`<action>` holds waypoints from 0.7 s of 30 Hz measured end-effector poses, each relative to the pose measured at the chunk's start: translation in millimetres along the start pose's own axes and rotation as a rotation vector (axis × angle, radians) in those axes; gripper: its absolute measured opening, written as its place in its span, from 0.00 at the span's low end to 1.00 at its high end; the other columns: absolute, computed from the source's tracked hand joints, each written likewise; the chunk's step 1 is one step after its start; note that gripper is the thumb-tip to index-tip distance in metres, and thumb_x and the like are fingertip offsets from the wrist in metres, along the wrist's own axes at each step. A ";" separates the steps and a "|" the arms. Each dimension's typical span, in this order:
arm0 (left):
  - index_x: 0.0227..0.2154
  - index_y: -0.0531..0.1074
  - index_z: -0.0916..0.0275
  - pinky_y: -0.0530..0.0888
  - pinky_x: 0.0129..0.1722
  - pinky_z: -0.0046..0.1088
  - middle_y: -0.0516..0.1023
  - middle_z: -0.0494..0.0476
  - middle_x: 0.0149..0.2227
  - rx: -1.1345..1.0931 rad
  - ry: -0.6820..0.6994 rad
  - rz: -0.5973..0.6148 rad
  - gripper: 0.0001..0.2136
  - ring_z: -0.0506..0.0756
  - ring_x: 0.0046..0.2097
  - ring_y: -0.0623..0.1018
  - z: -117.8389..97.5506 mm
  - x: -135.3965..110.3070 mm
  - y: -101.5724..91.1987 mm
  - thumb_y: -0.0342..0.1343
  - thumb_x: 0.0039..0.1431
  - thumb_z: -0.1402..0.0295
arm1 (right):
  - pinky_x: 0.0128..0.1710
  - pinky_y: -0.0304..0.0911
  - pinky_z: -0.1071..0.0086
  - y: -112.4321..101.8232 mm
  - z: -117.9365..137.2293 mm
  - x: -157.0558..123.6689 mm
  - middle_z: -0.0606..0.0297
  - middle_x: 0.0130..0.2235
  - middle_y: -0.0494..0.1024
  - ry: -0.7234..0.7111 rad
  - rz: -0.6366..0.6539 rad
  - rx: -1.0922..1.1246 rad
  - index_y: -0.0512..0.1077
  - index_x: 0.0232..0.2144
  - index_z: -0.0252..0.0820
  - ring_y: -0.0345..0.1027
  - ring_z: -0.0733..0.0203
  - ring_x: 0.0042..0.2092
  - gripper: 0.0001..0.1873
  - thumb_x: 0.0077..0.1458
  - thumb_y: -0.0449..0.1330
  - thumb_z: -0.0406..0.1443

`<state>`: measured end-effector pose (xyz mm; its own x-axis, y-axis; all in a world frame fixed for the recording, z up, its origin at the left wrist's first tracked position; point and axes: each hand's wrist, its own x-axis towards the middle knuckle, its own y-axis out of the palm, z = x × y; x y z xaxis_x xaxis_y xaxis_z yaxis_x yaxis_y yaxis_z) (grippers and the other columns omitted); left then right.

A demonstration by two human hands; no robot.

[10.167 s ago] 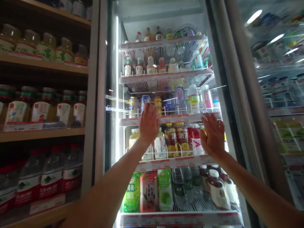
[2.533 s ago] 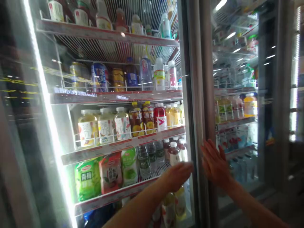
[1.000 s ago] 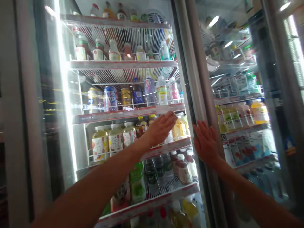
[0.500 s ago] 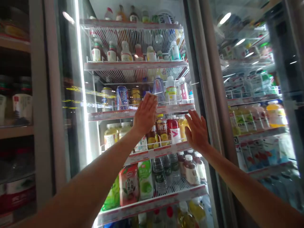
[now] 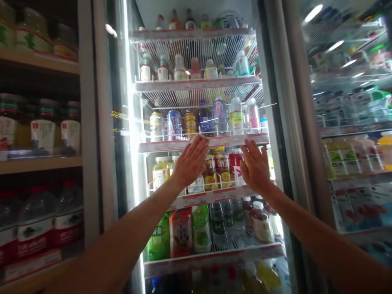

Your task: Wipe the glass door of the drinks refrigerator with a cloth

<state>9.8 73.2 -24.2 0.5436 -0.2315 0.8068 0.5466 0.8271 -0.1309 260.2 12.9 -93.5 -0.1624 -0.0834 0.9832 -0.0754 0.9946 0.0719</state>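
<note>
The door glass (image 5: 196, 96) looks smooth and very glossy, with a mirror-like shine in places. The frame (image 5: 295, 110) appears to be grey metal, with a softer, duller shine. Inside, the racks (image 5: 196, 49) look like coated metal wire. The cans (image 5: 174, 124) are shiny metal; the water bottles (image 5: 218, 226) are clear, glossy plastic. The side shelf (image 5: 39, 165) seems to be matt wood.

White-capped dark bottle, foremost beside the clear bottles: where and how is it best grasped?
Probably grip the dark bottle around its rounded body, below the white cap, from the front-left: bare wire shelf shows there, while similar bottles crowd behind and right. Reflections suggest the glass door is shut, so open it first.
</note>
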 end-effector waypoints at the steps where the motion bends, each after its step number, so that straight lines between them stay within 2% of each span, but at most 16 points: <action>1: 0.60 0.59 0.63 0.58 0.65 0.42 0.60 0.60 0.64 0.010 -0.033 -0.012 0.22 0.59 0.67 0.53 8.3 -5.1 -4.1 0.42 0.64 0.70 | 0.63 0.47 0.49 0.5 2.7 1.7 0.58 0.64 0.59 0.004 0.003 0.011 0.44 0.66 0.50 0.47 0.53 0.67 0.31 0.62 0.46 0.35; 5: 0.61 0.56 0.70 0.54 0.66 0.47 0.55 0.68 0.65 0.092 -0.401 -0.240 0.23 0.62 0.68 0.49 40.2 -21.9 -20.5 0.40 0.64 0.68 | 0.63 0.46 0.49 1.8 10.0 8.1 0.59 0.64 0.59 0.016 -0.026 0.040 0.46 0.65 0.50 0.47 0.53 0.67 0.30 0.62 0.46 0.35; 7: 0.61 0.57 0.71 0.53 0.66 0.47 0.55 0.69 0.65 0.102 -0.406 -0.250 0.23 0.62 0.68 0.48 44.3 -28.4 -24.5 0.40 0.64 0.68 | 0.63 0.46 0.49 2.9 14.3 11.0 0.59 0.64 0.59 0.015 -0.036 0.052 0.47 0.65 0.50 0.48 0.52 0.66 0.30 0.61 0.46 0.35; 10: 0.60 0.58 0.65 0.55 0.66 0.44 0.59 0.63 0.64 0.046 -0.200 -0.078 0.22 0.59 0.68 0.50 47.7 -38.5 -29.6 0.41 0.64 0.68 | 0.63 0.45 0.48 4.0 23.1 14.2 0.60 0.65 0.57 0.001 -0.017 0.086 0.45 0.66 0.51 0.46 0.52 0.67 0.32 0.61 0.46 0.35; 11: 0.60 0.58 0.64 0.56 0.66 0.43 0.59 0.62 0.64 0.036 -0.175 -0.044 0.22 0.58 0.68 0.51 52.2 -42.9 -32.6 0.40 0.63 0.68 | 0.64 0.45 0.48 4.1 25.7 14.6 0.61 0.66 0.56 -0.005 -0.008 0.096 0.44 0.66 0.51 0.46 0.52 0.67 0.32 0.61 0.46 0.35; 13: 0.60 0.57 0.63 0.55 0.66 0.45 0.58 0.62 0.64 0.077 -0.281 -0.091 0.22 0.58 0.68 0.51 66.1 -54.0 -40.7 0.40 0.64 0.67 | 0.64 0.44 0.48 3.8 28.9 14.3 0.61 0.66 0.55 -0.015 0.001 0.107 0.44 0.66 0.51 0.45 0.52 0.67 0.33 0.61 0.46 0.35; 16: 0.61 0.55 0.66 0.52 0.66 0.48 0.55 0.67 0.65 0.185 -0.543 -0.265 0.24 0.61 0.68 0.49 80.9 -73.8 -50.5 0.40 0.64 0.67 | 0.64 0.44 0.48 4.5 30.1 13.0 0.60 0.66 0.56 -0.012 -0.011 0.104 0.46 0.65 0.50 0.46 0.52 0.67 0.32 0.61 0.47 0.35; 17: 0.62 0.54 0.67 0.52 0.66 0.49 0.54 0.68 0.65 0.198 -0.554 -0.283 0.24 0.61 0.68 0.48 80.5 -79.9 -51.3 0.40 0.64 0.67 | 0.64 0.45 0.48 5.4 31.0 12.9 0.60 0.66 0.56 -0.008 -0.021 0.101 0.46 0.65 0.50 0.47 0.52 0.67 0.32 0.60 0.47 0.35; 18: 0.62 0.54 0.67 0.53 0.66 0.48 0.54 0.68 0.65 0.188 -0.509 -0.265 0.24 0.61 0.68 0.47 77.7 -85.1 -50.9 0.41 0.64 0.68 | 0.63 0.45 0.48 6.5 32.6 13.1 0.60 0.66 0.56 -0.006 -0.026 0.101 0.47 0.65 0.49 0.47 0.52 0.67 0.32 0.60 0.47 0.35; 21: 0.62 0.54 0.63 0.56 0.65 0.45 0.57 0.64 0.65 0.094 -0.223 -0.092 0.23 0.59 0.68 0.48 66.5 -94.6 -47.1 0.41 0.64 0.69 | 0.63 0.46 0.48 9.7 41.9 14.6 0.59 0.65 0.57 -0.030 -0.037 0.116 0.45 0.66 0.50 0.48 0.52 0.66 0.33 0.60 0.48 0.35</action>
<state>-109.7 90.2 -56.1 0.3348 -0.1976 0.9213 0.5199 0.8542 -0.0057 215.8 18.7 -85.5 -0.1868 -0.1236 0.9746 -0.1954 0.9769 0.0864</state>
